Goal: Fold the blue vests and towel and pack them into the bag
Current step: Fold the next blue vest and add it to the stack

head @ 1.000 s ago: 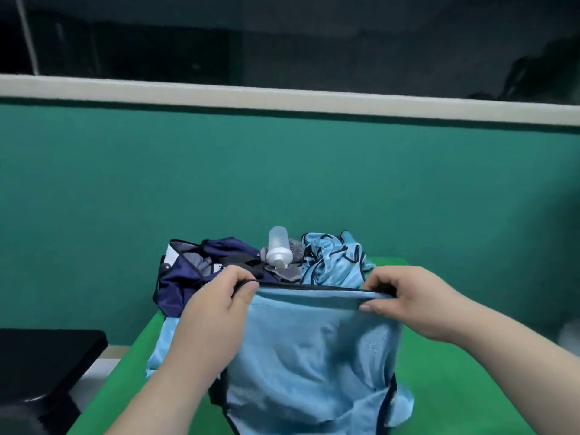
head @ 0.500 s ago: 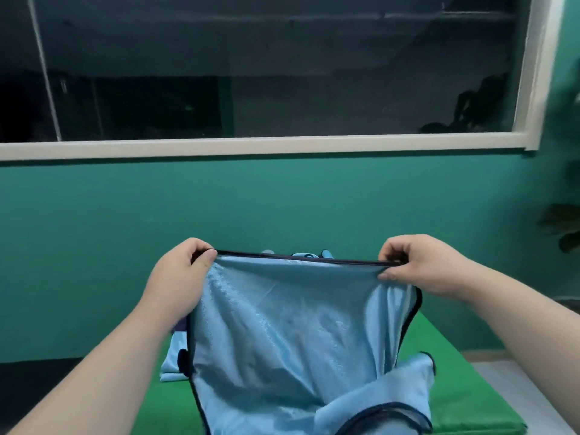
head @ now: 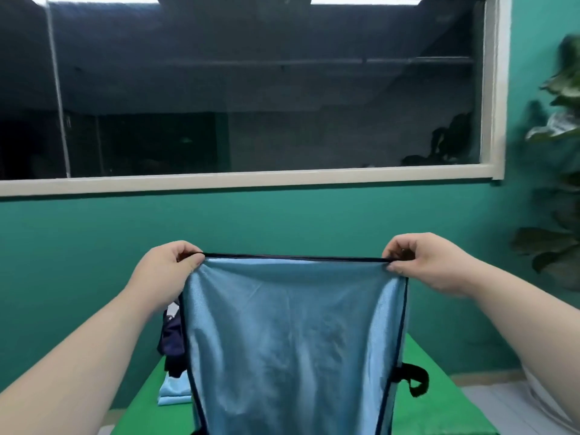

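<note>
A light blue vest (head: 292, 334) with dark trim hangs in the air in front of me, its top hem stretched flat. My left hand (head: 166, 268) pinches the hem's left corner and my right hand (head: 426, 262) pinches the right corner. The vest hides most of the dark navy bag (head: 172, 343), of which only a sliver shows at its left edge. A folded light blue cloth (head: 172, 390) lies on the green table (head: 439, 400) below that. A black strap (head: 414, 379) sticks out at the vest's lower right.
A teal wall (head: 282, 221) with a wide dark window (head: 251, 89) stands behind the table. A leafy plant (head: 558, 152) is at the right. White floor (head: 502, 403) shows beside the table's right edge.
Both hands have lifted the vest higher and pulled the hem wider and taut. My view has tilted up, so the bag, bottle and crumpled vest are now hidden behind the raised vest.
</note>
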Motion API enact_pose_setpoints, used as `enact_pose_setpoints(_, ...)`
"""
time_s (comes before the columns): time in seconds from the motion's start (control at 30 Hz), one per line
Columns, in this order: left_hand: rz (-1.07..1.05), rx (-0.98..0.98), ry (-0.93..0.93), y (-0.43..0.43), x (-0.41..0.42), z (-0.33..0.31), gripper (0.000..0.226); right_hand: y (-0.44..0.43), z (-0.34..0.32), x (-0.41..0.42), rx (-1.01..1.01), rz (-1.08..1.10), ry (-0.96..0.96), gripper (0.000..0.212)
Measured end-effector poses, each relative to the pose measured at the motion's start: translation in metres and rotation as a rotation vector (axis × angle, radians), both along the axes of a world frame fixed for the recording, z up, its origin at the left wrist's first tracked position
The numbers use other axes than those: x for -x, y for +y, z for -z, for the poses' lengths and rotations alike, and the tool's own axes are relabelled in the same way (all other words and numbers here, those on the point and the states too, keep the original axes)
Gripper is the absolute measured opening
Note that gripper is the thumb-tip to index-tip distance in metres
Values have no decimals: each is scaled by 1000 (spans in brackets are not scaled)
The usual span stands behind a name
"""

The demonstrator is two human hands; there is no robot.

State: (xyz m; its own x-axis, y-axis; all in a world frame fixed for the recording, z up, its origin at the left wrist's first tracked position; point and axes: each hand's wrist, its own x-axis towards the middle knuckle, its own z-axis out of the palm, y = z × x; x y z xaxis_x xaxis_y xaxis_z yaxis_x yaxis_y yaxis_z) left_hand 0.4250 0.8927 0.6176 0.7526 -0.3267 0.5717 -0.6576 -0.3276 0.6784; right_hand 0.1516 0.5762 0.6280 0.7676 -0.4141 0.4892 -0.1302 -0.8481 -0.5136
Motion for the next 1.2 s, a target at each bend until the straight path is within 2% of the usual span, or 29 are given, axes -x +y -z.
enact_pose_setpoints(0.13, 14, 26, 21, 9, -7, -9, 9, 2, -8, 7, -27, -17, 54, 23)
enact_pose_setpoints(0.4, 31, 10, 84, 14, -23, -4, 11, 0, -9, 11, 21, 54, 143, 20)
enact_pose_setpoints(0.87, 104, 12, 141, 17, -36, -5, 13, -19, -8, 6, -20, 89, -61, 36)
enact_pose_setpoints(1.2, 177, 40, 194, 3, -34, 5, 7, -38, 3, -3, -109, 78, -33, 26)
